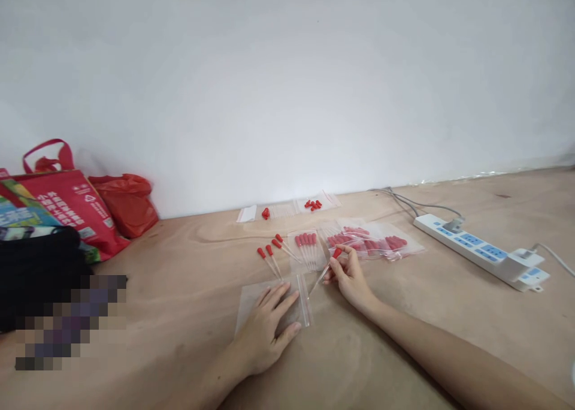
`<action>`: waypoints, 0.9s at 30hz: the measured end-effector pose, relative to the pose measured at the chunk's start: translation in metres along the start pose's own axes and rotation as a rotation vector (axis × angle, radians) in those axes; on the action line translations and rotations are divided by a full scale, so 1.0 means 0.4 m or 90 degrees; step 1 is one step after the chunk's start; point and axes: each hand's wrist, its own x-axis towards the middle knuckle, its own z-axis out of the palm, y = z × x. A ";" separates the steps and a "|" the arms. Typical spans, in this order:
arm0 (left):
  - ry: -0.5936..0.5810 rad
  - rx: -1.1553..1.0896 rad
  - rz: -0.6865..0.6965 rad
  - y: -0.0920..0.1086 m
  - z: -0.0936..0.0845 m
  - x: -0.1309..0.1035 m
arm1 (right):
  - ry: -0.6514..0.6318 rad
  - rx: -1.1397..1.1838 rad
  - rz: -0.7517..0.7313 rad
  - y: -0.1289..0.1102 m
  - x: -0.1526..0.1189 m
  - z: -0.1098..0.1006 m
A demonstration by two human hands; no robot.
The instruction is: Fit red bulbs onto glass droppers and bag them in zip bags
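Observation:
My left hand [268, 329] lies with its fingers stretched out on a clear zip bag [248, 296] that rests flat, its zip edge to the right. Between the fingers and thumb of my right hand [348, 278] is a dropper [335, 255] with a red rubber bulb and a clear tube, held tilted with its tip pointing down toward the bag's zip edge. Just beyond my left hand, several loose droppers [269, 251] lie with their red bulbs pointing away. A clear bag of droppers [306, 240] lies behind the held one. More filled bags [372, 242] overlap beyond my right hand.
Near the wall, clear bags hold red bulbs [313, 205] and thin clear tubes [282, 211]. A white power strip [476, 248] with plugs and cords lies on the right. Red bags [85, 206] and a black cloth [40, 278] are on the left.

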 end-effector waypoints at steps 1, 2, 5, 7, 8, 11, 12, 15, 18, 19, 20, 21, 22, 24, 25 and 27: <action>-0.002 -0.001 0.000 -0.001 0.000 -0.001 | -0.005 -0.007 -0.004 0.003 0.000 0.000; -0.005 0.000 0.000 -0.003 -0.001 -0.002 | -0.009 -0.012 -0.006 0.005 0.000 0.001; -0.009 -0.002 0.001 -0.007 0.000 -0.003 | -0.015 -0.017 -0.005 0.009 -0.002 0.002; -0.003 -0.008 0.003 -0.009 0.003 -0.002 | -0.018 -0.019 -0.003 0.009 -0.003 0.003; 0.002 -0.013 0.004 -0.010 0.004 -0.001 | -0.021 -0.021 -0.003 0.008 -0.004 0.003; 0.020 -0.024 0.012 -0.012 0.010 0.000 | -0.021 -0.024 -0.008 0.004 -0.008 0.005; 0.025 -0.026 0.015 -0.013 0.011 0.001 | -0.018 -0.023 -0.009 0.003 -0.008 0.006; 0.035 -0.025 0.022 -0.015 0.015 0.000 | -0.006 -0.012 -0.009 -0.001 -0.008 0.008; 0.039 -0.020 0.022 -0.016 0.017 0.000 | 0.000 -0.002 -0.008 -0.003 -0.007 0.008; 0.037 -0.017 0.022 -0.016 0.017 0.000 | 0.000 -0.002 -0.008 -0.004 -0.007 0.008; 0.034 -0.015 0.021 -0.016 0.016 0.000 | -0.001 -0.003 -0.008 -0.005 -0.008 0.008; 0.032 -0.014 0.020 -0.016 0.016 0.000 | -0.003 -0.005 -0.007 -0.006 -0.008 0.008; 0.030 -0.014 0.020 -0.015 0.015 0.000 | -0.006 -0.007 -0.004 -0.007 -0.009 0.009; 0.030 -0.016 0.019 -0.013 0.012 0.000 | -0.012 -0.004 0.008 -0.009 -0.012 0.011; 0.029 -0.018 0.018 -0.012 0.011 0.000 | -0.015 0.002 0.019 -0.010 -0.015 0.014; 0.024 -0.022 0.013 -0.008 0.009 0.001 | -0.022 0.023 0.049 -0.011 -0.022 0.022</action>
